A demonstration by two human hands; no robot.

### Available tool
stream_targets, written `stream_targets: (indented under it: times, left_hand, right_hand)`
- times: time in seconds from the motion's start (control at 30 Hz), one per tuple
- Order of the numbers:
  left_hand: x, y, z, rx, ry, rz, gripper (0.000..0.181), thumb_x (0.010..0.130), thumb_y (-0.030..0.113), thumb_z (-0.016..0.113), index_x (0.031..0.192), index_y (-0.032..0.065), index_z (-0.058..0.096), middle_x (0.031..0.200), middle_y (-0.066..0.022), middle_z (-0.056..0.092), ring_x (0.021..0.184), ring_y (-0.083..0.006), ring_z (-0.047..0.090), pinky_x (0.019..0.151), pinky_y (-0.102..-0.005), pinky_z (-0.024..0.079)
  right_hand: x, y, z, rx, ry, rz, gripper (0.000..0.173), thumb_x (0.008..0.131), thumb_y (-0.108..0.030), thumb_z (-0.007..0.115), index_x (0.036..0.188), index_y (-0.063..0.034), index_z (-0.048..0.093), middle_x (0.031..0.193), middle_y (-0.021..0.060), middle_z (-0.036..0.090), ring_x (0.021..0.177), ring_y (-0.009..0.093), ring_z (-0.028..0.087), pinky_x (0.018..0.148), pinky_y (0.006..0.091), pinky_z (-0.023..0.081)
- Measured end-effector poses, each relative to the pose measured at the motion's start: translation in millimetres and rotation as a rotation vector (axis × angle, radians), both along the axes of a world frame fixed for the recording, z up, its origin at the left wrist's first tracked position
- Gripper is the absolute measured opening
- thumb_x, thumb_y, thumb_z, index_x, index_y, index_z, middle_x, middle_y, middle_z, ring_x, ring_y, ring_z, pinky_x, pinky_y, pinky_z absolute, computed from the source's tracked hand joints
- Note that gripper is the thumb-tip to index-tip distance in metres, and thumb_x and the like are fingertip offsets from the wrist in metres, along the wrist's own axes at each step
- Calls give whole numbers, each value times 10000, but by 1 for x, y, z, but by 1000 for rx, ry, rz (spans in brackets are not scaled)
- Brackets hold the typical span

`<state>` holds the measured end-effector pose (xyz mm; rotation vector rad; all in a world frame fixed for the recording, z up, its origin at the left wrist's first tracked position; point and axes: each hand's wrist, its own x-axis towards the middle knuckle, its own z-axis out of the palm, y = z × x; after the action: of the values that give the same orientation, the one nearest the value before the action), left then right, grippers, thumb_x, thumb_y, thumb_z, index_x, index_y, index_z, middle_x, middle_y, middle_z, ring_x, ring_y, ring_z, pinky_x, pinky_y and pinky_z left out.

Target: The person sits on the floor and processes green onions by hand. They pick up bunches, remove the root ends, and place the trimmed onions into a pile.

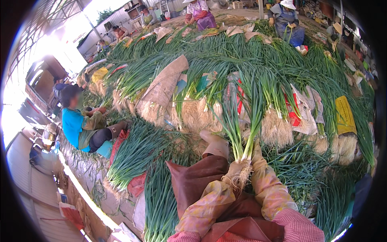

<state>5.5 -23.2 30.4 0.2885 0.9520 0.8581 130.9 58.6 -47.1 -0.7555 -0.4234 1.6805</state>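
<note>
A bunch of green onions (248,145) stands upright before me, its leaves fanning away and its pale roots (242,180) hanging towards my lap. My left hand (235,171), in a tan glove, is closed around the bunch just above the roots. Higher up, my right hand (257,149), also gloved, is against the right side of the stalks. Leaves partly hide its fingers, so its grip is unclear. Beneath both hands is a brown waterproof apron (199,178) over my legs.
A long heap of green onions (211,60) spreads ahead, with sacking (166,80) and a yellow bag (345,115) on it. Another pile (136,151) lies left, near a seated person in a blue top (72,122). Loose leaves (299,169) cover the ground at right. Other people work beyond.
</note>
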Motion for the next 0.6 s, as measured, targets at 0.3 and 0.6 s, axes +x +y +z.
stream_targets:
  times: [0.3,0.6]
  left_hand:
    - [-4,-4,1,55,46,-4,136,871,89,614,916,-39,618,708,-107,631,528,-181,589,450,-288,469]
    - [-13,0,-17,-24,-284,97,120,873,146,619,883,30,588,634,-67,593,443,-154,522,374,-262,403]
  right_hand:
    - [16,17,-49,-17,18,-29,243,871,-191,544,1069,-59,595,695,80,610,553,209,593,498,328,512]
    - [18,-3,-22,-86,383,120,343,967,-301,389,906,-46,610,530,7,435,388,150,382,353,309,343]
